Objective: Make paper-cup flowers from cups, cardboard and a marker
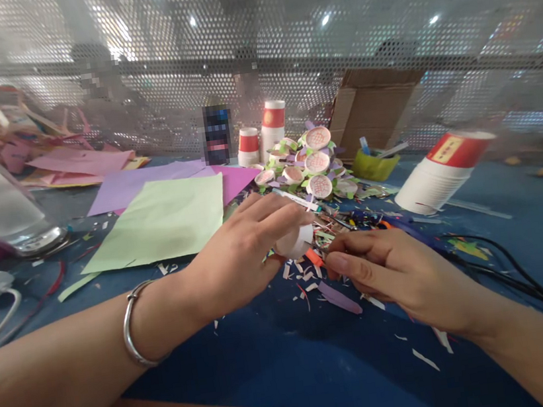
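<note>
My left hand (pixel 242 251) curls over a small white paper cup piece (pixel 296 241), its fingers wrapped round the top of it. A silver bangle (pixel 135 328) circles that wrist. My right hand (pixel 390 268) is closed in a pinch just right of the cup piece, with something small and orange (pixel 315 258) at its fingertips. Both hands hover over a litter of paper scraps (pixel 312 285) on the blue table (pixel 281 355). A purple paper petal (pixel 339 298) lies below the hands.
A pile of finished paper-cup flowers (pixel 314 164) stands behind the hands. Green (pixel 164 221) and purple (pixel 148 179) paper sheets lie at left. Stacked red-and-white cups (pixel 440 171) lie on their side at right; upright cups (pixel 262 134) stand at back. Black cables (pixel 511 272) run along the right.
</note>
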Action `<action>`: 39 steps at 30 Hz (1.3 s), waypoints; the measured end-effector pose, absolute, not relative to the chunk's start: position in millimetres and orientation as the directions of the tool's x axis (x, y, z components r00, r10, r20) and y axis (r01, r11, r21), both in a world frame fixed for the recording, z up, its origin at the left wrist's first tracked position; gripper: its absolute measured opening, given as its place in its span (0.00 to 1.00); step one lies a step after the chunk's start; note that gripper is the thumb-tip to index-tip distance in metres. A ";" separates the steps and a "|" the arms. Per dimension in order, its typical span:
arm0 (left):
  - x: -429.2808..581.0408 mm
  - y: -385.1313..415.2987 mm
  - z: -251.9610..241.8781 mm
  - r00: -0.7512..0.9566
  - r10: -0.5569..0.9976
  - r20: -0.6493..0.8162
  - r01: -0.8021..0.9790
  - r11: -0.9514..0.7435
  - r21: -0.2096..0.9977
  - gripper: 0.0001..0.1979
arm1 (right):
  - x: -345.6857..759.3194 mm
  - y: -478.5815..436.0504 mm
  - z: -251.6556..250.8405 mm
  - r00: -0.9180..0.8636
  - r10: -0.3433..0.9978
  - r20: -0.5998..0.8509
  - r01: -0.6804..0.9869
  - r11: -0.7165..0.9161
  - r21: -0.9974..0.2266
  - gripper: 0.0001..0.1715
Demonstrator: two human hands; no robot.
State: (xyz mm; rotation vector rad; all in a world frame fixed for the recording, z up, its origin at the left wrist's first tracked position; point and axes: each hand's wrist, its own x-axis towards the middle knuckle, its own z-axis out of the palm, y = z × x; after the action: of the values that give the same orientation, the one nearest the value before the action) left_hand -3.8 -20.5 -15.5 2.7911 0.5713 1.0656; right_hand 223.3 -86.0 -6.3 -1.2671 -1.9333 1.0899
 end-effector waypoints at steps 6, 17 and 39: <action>-5.9 -22.7 -13.9 0.703 0.410 0.581 0.311 -0.912 0.268 0.25 | 223.1 -87.1 -1.8 -0.399 0.916 0.049 0.488 0.258 -0.834 0.21; -6.9 -20.9 -11.1 0.712 0.388 0.585 0.268 -0.920 0.284 0.24 | 226.7 -89.2 -0.4 -0.429 0.903 0.029 0.490 0.259 -0.832 0.23; -2.4 -23.4 -17.2 0.619 0.595 0.513 0.289 -0.779 0.556 0.22 | 220.9 -88.1 -2.4 -0.417 0.909 0.025 0.574 0.284 -0.768 0.23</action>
State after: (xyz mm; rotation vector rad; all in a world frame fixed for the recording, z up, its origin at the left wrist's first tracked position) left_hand -2.4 -23.4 -17.2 2.4221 0.7016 0.9864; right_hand 220.9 -88.1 -2.4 -1.3272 -2.0951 0.9616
